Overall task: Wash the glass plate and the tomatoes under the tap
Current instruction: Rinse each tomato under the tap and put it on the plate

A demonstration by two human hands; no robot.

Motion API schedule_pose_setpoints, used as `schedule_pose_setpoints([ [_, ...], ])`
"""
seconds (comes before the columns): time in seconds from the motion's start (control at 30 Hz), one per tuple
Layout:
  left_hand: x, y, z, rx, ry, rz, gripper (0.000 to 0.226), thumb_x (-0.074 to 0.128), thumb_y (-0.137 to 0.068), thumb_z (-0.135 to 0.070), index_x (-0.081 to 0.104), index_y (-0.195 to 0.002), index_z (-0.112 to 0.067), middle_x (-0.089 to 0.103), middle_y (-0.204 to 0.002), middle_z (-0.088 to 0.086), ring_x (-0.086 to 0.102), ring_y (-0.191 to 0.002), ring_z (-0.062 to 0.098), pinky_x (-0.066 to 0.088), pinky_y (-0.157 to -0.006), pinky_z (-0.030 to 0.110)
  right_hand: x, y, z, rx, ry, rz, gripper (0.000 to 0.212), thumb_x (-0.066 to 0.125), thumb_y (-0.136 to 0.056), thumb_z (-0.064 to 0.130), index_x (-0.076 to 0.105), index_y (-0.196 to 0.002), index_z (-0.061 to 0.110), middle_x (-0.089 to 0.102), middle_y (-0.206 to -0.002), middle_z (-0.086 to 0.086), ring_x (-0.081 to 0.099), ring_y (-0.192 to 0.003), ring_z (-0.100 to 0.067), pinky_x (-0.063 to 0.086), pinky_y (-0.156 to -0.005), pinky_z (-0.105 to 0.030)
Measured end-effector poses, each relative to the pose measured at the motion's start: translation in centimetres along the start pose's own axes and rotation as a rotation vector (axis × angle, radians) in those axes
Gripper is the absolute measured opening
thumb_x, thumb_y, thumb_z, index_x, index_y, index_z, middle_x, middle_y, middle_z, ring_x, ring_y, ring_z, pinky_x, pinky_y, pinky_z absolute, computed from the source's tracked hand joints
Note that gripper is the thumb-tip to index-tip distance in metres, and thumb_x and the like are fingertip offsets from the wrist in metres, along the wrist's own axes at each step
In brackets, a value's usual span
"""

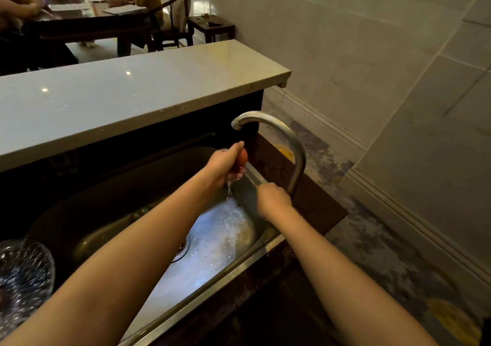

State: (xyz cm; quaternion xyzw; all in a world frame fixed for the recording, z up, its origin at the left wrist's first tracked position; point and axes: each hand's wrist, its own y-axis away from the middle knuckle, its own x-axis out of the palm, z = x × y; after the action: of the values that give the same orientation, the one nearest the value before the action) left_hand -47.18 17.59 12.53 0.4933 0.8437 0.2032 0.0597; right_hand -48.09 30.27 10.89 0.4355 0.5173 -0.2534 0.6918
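Note:
My left hand grips a small red tomato right below the spout of the curved metal tap, over the right end of the steel sink. Water drips from under that hand into the basin. My right hand is curled round the base of the tap, at the sink's right rim; what it holds there is hidden by the fingers. The patterned glass plate lies at the far left edge of the view, beside the sink, wet and sparkling.
A pale stone counter runs behind the sink at a higher level. The drain sits mid-basin. Tiled wall and marbled floor lie to the right. People sit at a dark table in the background.

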Motion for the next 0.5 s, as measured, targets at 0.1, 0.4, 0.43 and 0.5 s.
schedule_pose_setpoints([
  [0.1, -2.0, 1.0, -0.4, 0.029, -0.170, -0.042, 0.041, 0.041, -0.094, -0.047, 0.050, -0.106, -0.009, 0.060, -0.072, 0.010, 0.050, -0.045, 0.013, 0.037, -0.034, 0.015, -1.6, -0.4, 0.9, -0.015, 0.008, -0.016, 0.036, 0.046, -0.091, 0.008, 0.054, -0.125, 0.004, 0.053, -0.130, -0.017, 0.052, -0.119, -0.037, 0.046, -0.091, -0.040],
  [0.4, -12.1, 5.7, -1.3, 0.063, -0.412, -0.084, 0.009, 0.058, -0.087, -0.021, 0.057, -0.082, -0.014, 0.056, -0.075, 0.006, 0.056, -0.062, 0.012, 0.051, -0.054, 0.021, -2.9, -2.1, 10.8, -0.406, -0.690, 0.074, 0.030, 0.039, -0.091, 0.005, 0.063, -0.109, 0.007, 0.066, -0.087, -0.015, 0.063, -0.066, -0.019, 0.053, -0.057, -0.026],
  [0.43, -13.3, 6.4, -1.3, 0.052, -0.401, -0.110, 0.008, 0.062, -0.084, -0.017, 0.054, -0.085, -0.014, 0.056, -0.076, 0.005, 0.057, -0.063, 0.011, 0.051, -0.054, 0.021, -2.5, -2.1, 12.1, -0.429, -0.721, 0.105, 0.031, 0.038, -0.092, 0.004, 0.063, -0.110, 0.007, 0.065, -0.087, -0.014, 0.063, -0.067, -0.019, 0.052, -0.054, -0.023],
  [0.5, -15.9, 7.8, -0.8, 0.054, -0.438, -0.224, 0.028, 0.067, -0.078, -0.015, 0.048, -0.099, -0.014, 0.055, -0.084, 0.004, 0.057, -0.069, 0.011, 0.052, -0.054, 0.021, -1.7, -2.0, 15.0, -0.463, -0.784, 0.192, 0.032, 0.038, -0.092, 0.001, 0.062, -0.112, 0.006, 0.064, -0.086, -0.013, 0.061, -0.064, -0.018, 0.050, -0.048, -0.020],
])
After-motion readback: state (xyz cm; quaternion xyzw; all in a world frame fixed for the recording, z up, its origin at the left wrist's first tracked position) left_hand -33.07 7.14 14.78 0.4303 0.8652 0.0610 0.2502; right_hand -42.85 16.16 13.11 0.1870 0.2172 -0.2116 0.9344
